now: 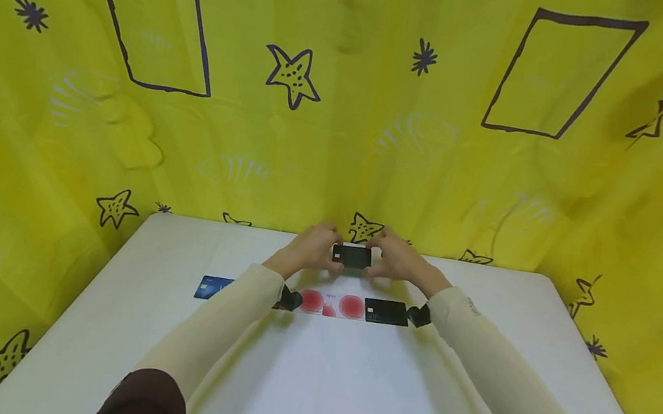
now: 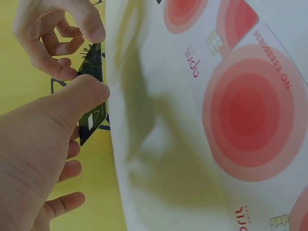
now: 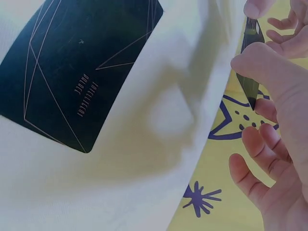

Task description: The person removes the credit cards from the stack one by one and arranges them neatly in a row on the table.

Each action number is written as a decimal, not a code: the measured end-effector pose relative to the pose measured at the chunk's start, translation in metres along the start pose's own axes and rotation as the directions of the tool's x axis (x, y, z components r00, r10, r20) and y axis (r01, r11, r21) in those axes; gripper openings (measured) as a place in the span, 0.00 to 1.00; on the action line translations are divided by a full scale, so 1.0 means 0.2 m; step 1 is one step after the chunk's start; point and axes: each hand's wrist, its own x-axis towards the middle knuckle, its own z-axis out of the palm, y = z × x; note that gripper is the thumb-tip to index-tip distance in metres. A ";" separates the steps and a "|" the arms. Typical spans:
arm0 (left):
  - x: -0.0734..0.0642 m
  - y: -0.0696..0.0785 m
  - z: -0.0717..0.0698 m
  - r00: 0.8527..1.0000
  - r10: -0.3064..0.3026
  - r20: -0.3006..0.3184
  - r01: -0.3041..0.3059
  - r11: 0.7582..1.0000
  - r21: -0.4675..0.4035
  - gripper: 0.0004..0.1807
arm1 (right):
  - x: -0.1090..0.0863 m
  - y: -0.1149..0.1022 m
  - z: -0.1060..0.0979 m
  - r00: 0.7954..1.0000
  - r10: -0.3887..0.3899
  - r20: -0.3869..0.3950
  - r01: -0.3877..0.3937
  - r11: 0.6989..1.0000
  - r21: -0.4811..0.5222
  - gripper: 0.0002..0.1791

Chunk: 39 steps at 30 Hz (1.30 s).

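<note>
A black card with a chip is held up near the table's far edge, its face toward me. My left hand pinches one end of it; in the left wrist view the thumb lies over the face of the card. At the opposite end my right hand grips it too, thumb across the card in the right wrist view, the other fingers spread. Nearer to me lies a row: a blue card, white cards with red circles and a black VIP card. The left sleeve hides part of the row.
The white table carries the row of cards across its middle. A yellow curtain printed with stars and shells stands right behind the far edge and along both sides.
</note>
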 end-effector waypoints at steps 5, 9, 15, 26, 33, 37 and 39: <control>0.00 0.00 -0.01 1.000 0.016 -0.009 -0.016 1.000 0.020 0.28 | 0.00 0.00 -0.01 1.000 0.000 -0.004 0.000 1.000 0.001 0.30; 0.00 0.01 -0.02 1.000 0.021 -0.011 -0.021 1.000 0.018 0.28 | -0.01 0.00 -0.02 1.000 0.006 -0.002 -0.006 1.000 0.012 0.30; 0.00 0.03 -0.03 1.000 0.026 -0.018 -0.025 0.999 0.022 0.28 | -0.03 -0.01 -0.03 1.000 -0.008 -0.016 0.008 1.000 0.022 0.30; 0.02 0.09 -0.04 0.998 0.051 -0.041 -0.048 0.997 0.052 0.27 | -0.08 0.03 -0.05 0.999 -0.019 -0.035 0.019 1.000 -0.007 0.30; 0.04 0.12 -0.03 0.994 0.087 -0.062 -0.083 0.994 0.067 0.27 | -0.12 0.06 -0.08 0.998 -0.046 -0.048 0.045 0.999 -0.025 0.30; 0.05 0.15 -0.02 0.993 0.097 -0.066 -0.092 0.993 0.072 0.27 | -0.15 0.07 -0.09 0.998 -0.043 -0.038 0.042 0.999 -0.024 0.29; 0.06 0.16 -0.01 0.994 0.093 -0.056 -0.089 0.994 0.068 0.26 | -0.17 0.08 -0.09 0.999 -0.043 -0.030 0.042 0.999 -0.025 0.29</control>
